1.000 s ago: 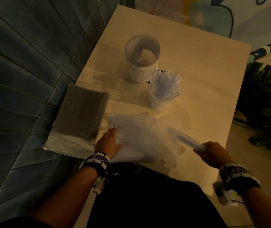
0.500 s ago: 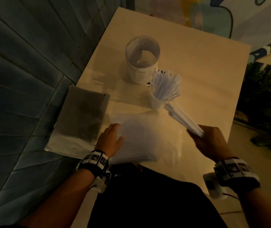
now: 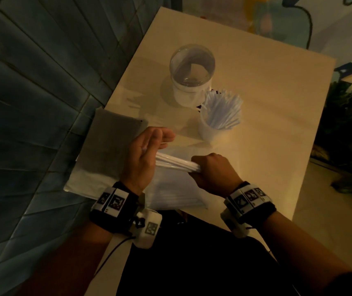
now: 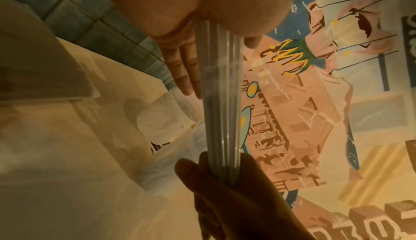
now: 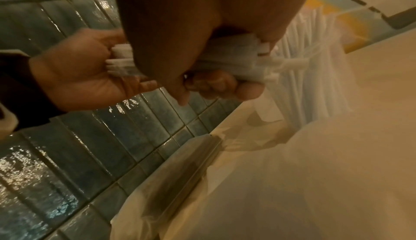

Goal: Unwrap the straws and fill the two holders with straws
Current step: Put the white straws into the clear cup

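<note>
I'm gripping a bundle of straws [image 3: 175, 164] in my right hand [image 3: 211, 171], flat left hand [image 3: 143, 157] squaring its ends (near cup [image 3: 210, 130] full of straws, far jar [image 3: 189, 90] holding none).

We record white straws [image 3: 176, 163], a white holder [image 3: 210, 130], a clear-topped, white-based holder [image 3: 192, 74], a cream table [image 3: 267, 99], blue-grey tiles [image 3: 32, 82] and black-and-white patterned wristbands [image 3: 113, 201].

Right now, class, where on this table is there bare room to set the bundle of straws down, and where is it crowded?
Bare table lies right of and beyond the full holder and the empty holder, out to the far and right edges. The near left is crowded: the dark packet, the straw bag, and both hands, left hand and right hand, on the straw bundle.
</note>
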Demonstrator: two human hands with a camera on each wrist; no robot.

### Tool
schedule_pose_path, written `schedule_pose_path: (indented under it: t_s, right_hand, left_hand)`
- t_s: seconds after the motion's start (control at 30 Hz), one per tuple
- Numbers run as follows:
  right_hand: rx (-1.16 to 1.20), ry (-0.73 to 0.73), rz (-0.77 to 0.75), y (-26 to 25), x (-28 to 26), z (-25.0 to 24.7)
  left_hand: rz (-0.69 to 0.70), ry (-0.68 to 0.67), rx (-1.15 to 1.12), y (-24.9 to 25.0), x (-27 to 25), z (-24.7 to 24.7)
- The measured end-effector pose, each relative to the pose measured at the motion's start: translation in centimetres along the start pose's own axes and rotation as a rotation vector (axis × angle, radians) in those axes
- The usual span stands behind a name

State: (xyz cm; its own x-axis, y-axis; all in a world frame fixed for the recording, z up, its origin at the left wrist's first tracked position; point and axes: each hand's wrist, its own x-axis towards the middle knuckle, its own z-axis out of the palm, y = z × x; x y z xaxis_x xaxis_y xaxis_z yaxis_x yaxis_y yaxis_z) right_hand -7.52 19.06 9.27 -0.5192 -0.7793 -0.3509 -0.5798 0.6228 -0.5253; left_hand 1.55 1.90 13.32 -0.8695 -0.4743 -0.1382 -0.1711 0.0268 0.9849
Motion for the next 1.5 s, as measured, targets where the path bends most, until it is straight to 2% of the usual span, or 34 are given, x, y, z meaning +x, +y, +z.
schedule_pose_path:
  t_s: [0.1,0.23,0.4,0.57,0.73,0.9,1.0,1.07,1.17,1.23,1.3,1.4,1.5]
  right_hand:
    - [-0.001,0.01,0.012,-0.2,0.3,0.2]
    - [-0.024,-0.009,0.002,-0.6,0.8,0.2]
    - [-0.03,0.013,-0.021,-1.3,1.2,0.5]
    - [-0.086,0.021,-0.037,-1.4,1.6,0.3]
    - [-0.102,0.038,-0.091,-2.7,1.7,0.9]
    - [-0.096,0.057,-0.083,-2.6,1.7,1.3]
    - [-0.054,0.056,-0.066,-2.0,2.1,1.2]
    - [0.07,0.113,-0.025,-1.1,2.7,0.3]
    - [0.355,0.357,0.054,0.4,3.7,-2.9]
    - [0.545,0.515,0.117,0.8,4.2,-5.7]
    - [0.846,0.622,0.136,0.7,4.5,-8.3]
    - [1.296,0.689,-0.056,-0.8,4.1,-11.0]
    - [1.48,0.577,-0.257,-3.3,3.8,-11.1]
  left_hand:
    - [-0.002,0.018,0.016,-0.1,0.1,-0.2]
    - [0.025,0.106,-0.006,0.0,0.4,-0.5]
    - [0.02,0.008,0.118,-0.1,0.2,-0.1]
    - [0.033,0.135,0.038,0.4,0.2,-1.4]
    - [0.095,-0.076,0.273,-0.4,0.1,-0.3]
    - [0.086,-0.088,0.283,-1.0,0.3,-0.5]
    - [0.088,-0.068,0.206,-1.1,0.2,-0.4]
    - [0.09,0.013,0.079,-1.4,0.2,-0.5]
    - [-0.018,0.177,-0.004,-2.3,0.8,-1.1]
    - [-0.143,0.19,0.087,-3.6,0.8,-1.5]
    - [-0.208,0.135,0.132,-5.0,0.4,-1.4]
    - [-0.307,0.038,-0.056,-5.2,-0.4,-0.3]
    - [-0.572,-0.002,-0.413,-4.4,0.5,0.9]
